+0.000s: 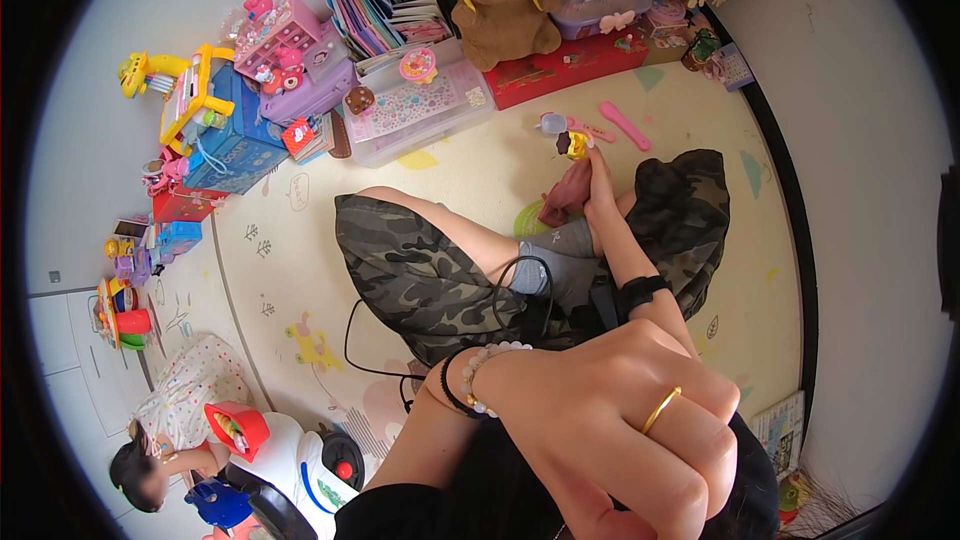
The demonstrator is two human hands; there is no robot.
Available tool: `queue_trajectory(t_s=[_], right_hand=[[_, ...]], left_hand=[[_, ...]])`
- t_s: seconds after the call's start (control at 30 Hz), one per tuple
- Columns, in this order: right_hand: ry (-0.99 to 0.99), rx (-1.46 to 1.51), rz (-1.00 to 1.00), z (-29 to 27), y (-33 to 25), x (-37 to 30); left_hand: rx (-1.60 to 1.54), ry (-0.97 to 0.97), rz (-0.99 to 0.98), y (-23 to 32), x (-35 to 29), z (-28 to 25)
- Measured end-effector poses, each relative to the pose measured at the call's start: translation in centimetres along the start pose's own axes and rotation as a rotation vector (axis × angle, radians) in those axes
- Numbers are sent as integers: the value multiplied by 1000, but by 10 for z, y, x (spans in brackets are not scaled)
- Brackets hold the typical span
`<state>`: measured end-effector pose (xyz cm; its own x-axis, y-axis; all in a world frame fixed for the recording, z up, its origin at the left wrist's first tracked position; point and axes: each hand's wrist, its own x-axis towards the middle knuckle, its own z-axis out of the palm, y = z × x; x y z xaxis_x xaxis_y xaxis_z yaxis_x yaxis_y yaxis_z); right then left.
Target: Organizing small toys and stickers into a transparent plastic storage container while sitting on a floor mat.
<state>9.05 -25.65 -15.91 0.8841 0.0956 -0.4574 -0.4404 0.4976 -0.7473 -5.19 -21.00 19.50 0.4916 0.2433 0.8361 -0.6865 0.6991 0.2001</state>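
I sit cross-legged on a pale play mat (480,165) in camouflage shorts (420,270). My right hand (598,190), a black band on its wrist, stretches forward past my grey sock (560,240), and its fingertips pinch a small yellow and brown toy (574,145). A dark red cloth (563,195) lies against that hand on the left. My left hand (620,430) is close to the camera, with a gold ring and a bead bracelet. Its fingers are curled into a fist over black fabric (745,485), and nothing shows inside it.
A pink spoon (626,125) and a pink wand toy (570,124) lie beyond the small toy. A brown plush (500,0), a clear bin (420,105), books and plastic toys line the wall. A child (175,420) sits lower left by a white ride-on car (300,470). A black cable (350,340) crosses my lap.
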Motion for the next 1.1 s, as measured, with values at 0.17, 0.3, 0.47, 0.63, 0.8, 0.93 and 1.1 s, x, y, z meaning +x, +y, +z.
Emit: queue_trajectory(t_s=[0.17,0.3,0.47,0.63,0.8,0.93,1.1], right_hand=[[-1,-8,-3,-1,1,1],[7,-11,-1,-1,1,1],[9,-9,5,0,1,0],[22,-10,17,0,-1,-1],[23,-6,8,2,-2,-2],[2,-15,3,-3,4,3],[-2,-11,-1,-6,5,5]], left_hand=[[33,-2,-88,5,-1,0],[81,-12,-197,12,0,-2],[232,-64,-514,38,1,-6],[466,-105,-961,66,15,-1],[504,9,-893,59,11,3],[174,68,-276,18,-1,0],[43,62,-1,3,-6,-2]])
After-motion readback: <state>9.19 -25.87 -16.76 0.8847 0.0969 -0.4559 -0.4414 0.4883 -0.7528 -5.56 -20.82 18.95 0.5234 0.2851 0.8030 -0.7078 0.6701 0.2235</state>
